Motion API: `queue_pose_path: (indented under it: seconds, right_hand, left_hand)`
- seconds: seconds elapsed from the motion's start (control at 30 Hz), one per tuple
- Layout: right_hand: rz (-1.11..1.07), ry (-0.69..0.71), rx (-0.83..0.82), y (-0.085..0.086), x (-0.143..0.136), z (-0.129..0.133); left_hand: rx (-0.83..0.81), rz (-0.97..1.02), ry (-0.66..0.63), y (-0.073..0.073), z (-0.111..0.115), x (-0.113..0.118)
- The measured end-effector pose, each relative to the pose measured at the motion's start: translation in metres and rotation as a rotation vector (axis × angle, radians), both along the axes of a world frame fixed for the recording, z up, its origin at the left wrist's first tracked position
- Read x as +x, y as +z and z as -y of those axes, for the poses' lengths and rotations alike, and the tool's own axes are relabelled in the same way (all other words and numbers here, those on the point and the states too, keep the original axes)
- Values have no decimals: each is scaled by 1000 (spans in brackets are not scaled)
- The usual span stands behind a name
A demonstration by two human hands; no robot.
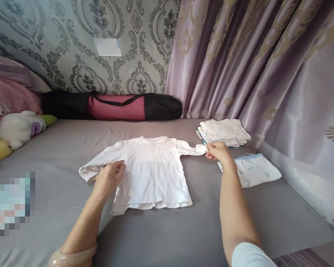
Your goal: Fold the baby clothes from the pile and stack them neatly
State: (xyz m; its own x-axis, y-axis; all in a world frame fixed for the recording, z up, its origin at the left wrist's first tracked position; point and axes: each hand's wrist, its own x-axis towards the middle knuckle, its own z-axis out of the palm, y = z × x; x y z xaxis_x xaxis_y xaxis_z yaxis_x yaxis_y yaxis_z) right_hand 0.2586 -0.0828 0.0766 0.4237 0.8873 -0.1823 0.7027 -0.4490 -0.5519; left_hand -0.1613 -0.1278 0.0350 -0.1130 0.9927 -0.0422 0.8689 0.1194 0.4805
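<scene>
A small white long-sleeved shirt point(153, 174) lies spread on the grey bed sheet, its neckline away from me. My right hand point(218, 152) pinches the cuff of its right-side sleeve, which is stretched out sideways and bunched near the fingers. At the opposite side, my left hand point(111, 176) is curled at the shirt's edge below the armpit, fingertips closed against the cloth. Part of the left-side sleeve is hidden behind this hand; its wide cuff opening shows beyond it.
Beyond my right hand sits a stack of folded clothes point(224, 131), with a folded white-and-blue garment point(257, 170) nearer me. A black-and-pink long bag point(117, 107) lies along the wall. Plush toys point(19, 128) are at left, beside a blurred patch. Purple curtains point(239, 66) hang at right.
</scene>
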Motion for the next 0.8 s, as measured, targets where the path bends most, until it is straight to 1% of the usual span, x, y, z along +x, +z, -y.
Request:
queue_pose_path:
  seconds: [0.07,0.1,0.13,0.17,0.23,0.33,0.43,0.5,0.57,0.67,0.73,0.8]
  right_hand:
    - [180,-142,76,-6,9,-1]
    - [252,-186,67,-10,11,-2]
    - [292,-201,39,-15,12,-4]
    - [300,-190,4,-20,11,-6]
    - [266,-124,-57,-30,8,-11]
    - [260,-8,-61,-43,0,-17]
    - [269,103,-93,-48,-5,-20]
    - [238,136,-115,-46,-7,-19]
    - [250,93,-84,-39,-7,-16]
    - [360,-109,14,-24,-4,-6]
    - [412,-241,45,-14,0,0]
    - [438,-293,61,-8,2,4]
  left_hand:
    - [-38,-12,25,0,0,-1]
    - [-57,-15,28,0,0,-1]
    - [-75,-16,25,-1,-1,-1]
    - [-89,-14,16,-2,-1,0]
    - [-101,-2,-2,-5,-1,1]
    - [-102,14,-19,-9,-2,2]
    - [-118,20,-27,-11,-2,1]
    - [-127,34,-34,-10,-2,1]
    - [-136,57,-35,-7,-1,2]
    - [-146,115,-24,-2,0,3]
    - [-133,152,-30,1,2,3]
    - [-112,177,-47,3,3,4]
